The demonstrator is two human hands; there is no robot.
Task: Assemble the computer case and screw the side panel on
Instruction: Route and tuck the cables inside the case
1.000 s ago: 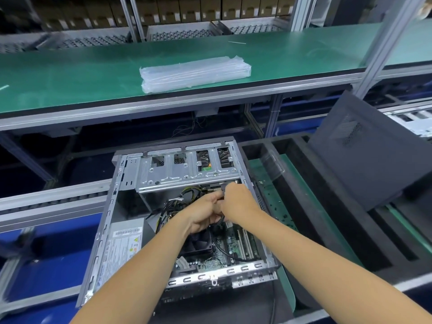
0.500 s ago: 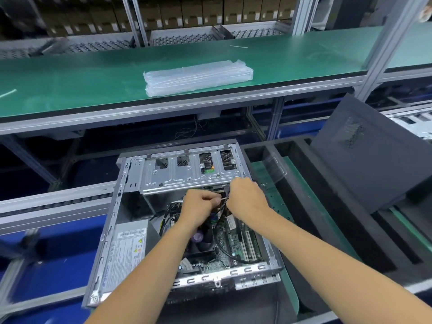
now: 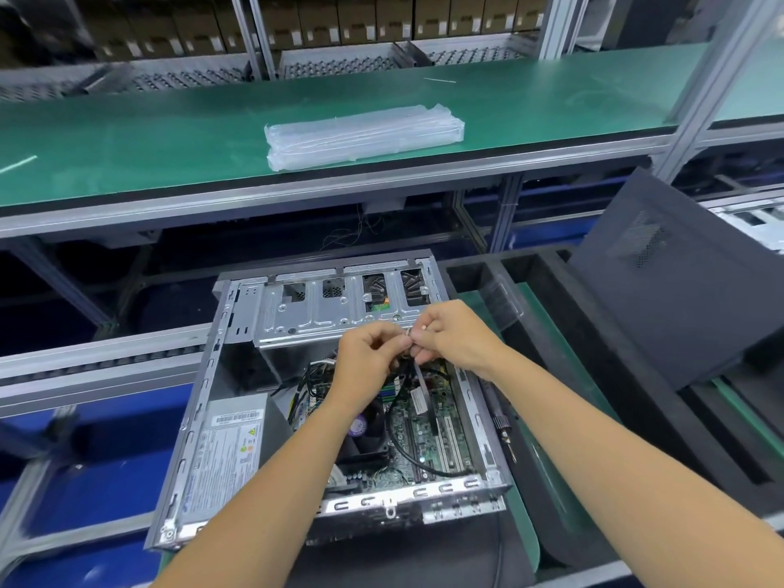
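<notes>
Stage: while the computer case [image 3: 322,401] lies open on its side, the job looks to be at the internal cabling, not yet at closing up.
Left hand [image 3: 368,367]: fingers curled, pinching a black cable [image 3: 396,422] above the motherboard [image 3: 428,435].
Right hand [image 3: 456,337]: fingers curled, pinching the same cable end just beside the left; what the connector is I cannot tell.
Done, by the look of it: power supply [image 3: 225,451], drive cage [image 3: 331,307] and board are all seated inside.
Side panel [image 3: 679,299]: off the case, leaning tilted in the black foam tray [image 3: 594,409] to the right, well apart from the chassis.
Left to do: finish the cable, fit the panel, drive the screws; a screwdriver [image 3: 502,430] lies just beside the case's right wall.
Upper desk [image 3: 169,137]: 1 stack of clear plastic bags [image 3: 365,135].
</notes>
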